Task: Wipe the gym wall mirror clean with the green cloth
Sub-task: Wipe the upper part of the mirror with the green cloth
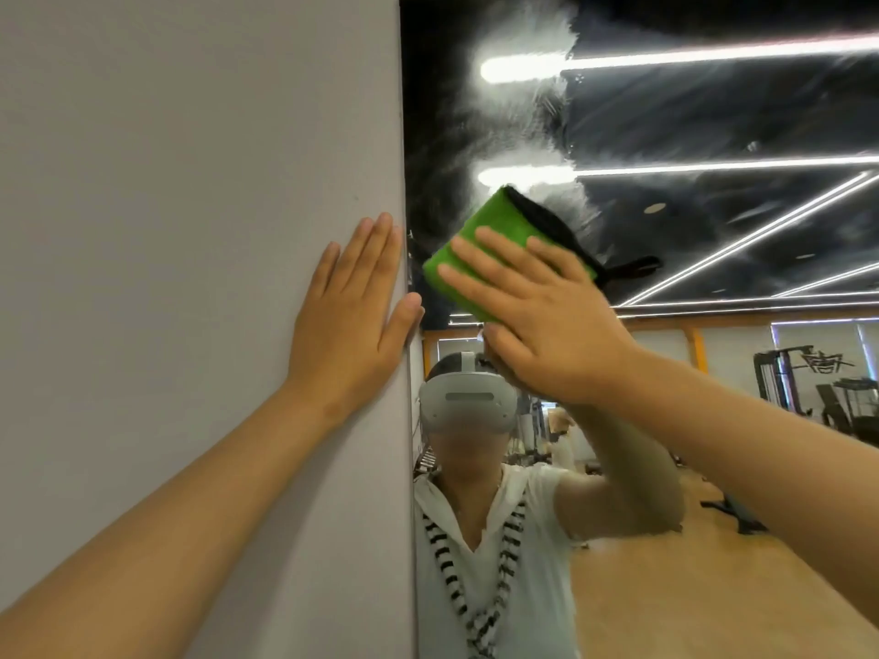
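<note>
The wall mirror [689, 116] fills the right half of the view, with a hazy white smear across its upper left part. A folded green cloth [494, 225] lies flat against the glass near the mirror's left edge. My right hand [537, 316] presses on the cloth with straight, spread fingers. My left hand [352, 306] rests flat on the grey wall [190, 183] just left of the mirror's edge, its thumb touching the edge.
The mirror reflects a person in a white headset and white top, ceiling light strips, a wooden floor and gym machines [818, 387] at the right. The grey wall takes up the whole left half of the view.
</note>
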`<state>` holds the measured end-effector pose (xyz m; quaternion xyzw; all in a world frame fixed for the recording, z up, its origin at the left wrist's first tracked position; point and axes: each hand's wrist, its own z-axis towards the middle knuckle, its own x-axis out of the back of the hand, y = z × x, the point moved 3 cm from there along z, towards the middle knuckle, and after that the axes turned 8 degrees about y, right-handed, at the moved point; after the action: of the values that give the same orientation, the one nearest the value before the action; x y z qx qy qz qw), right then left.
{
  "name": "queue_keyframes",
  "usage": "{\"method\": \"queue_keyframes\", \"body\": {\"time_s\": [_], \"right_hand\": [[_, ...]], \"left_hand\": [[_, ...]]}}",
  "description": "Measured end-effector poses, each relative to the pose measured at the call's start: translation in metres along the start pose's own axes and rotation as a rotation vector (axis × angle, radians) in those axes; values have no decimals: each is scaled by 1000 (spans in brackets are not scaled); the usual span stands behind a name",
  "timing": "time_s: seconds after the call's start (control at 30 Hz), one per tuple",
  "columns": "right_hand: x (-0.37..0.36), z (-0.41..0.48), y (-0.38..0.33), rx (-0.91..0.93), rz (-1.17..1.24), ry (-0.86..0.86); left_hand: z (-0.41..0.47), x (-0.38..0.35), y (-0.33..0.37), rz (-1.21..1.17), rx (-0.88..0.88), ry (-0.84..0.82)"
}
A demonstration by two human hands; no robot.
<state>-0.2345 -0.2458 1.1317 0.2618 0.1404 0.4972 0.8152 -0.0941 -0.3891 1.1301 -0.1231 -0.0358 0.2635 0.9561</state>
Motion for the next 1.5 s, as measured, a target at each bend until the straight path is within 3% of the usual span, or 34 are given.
{"method": "queue_keyframes", "body": {"time_s": [0.1, 0.2, 0.3, 0.47, 0.63, 0.73, 0.83, 0.93, 1.03, 1.13, 1.27, 1.4, 1.5], "right_hand": [[8, -14, 16, 96, 0, -91], [15, -2, 39, -66, -24, -43], [6, 2, 19, -209, -15, 33], [15, -23, 39, -78, -20, -32], [16, -9, 48, -400, -46, 78], [6, -20, 21, -219, -15, 46], [20, -31, 51, -69, -40, -41], [33, -24, 91, -304, -51, -20], [22, -10, 77, -465, -85, 64], [12, -8, 54, -309, -58, 57], [24, -10, 81, -106, -106, 10], [25, -7, 113, -130, -165, 25], [26, 7, 129, -279, -137, 32]], "left_hand": [[-3, 0, 2, -9, 13, -13], [-7, -2, 6, 6, 9, -5], [-9, -3, 6, 24, 18, 10], [-9, -3, 5, 14, 6, 13], [-9, -3, 8, 1, 28, 20], [-9, -3, 8, -10, 22, 23], [-10, -2, 9, -53, 41, 31], [-11, -1, 20, -99, 110, 83], [-2, -2, 42, -158, 183, 132], [14, -6, 69, -173, 158, 148], [30, -13, 91, -103, 97, 155], [31, -19, 90, -81, 136, 177], [28, -19, 87, -89, 169, 223]]}}
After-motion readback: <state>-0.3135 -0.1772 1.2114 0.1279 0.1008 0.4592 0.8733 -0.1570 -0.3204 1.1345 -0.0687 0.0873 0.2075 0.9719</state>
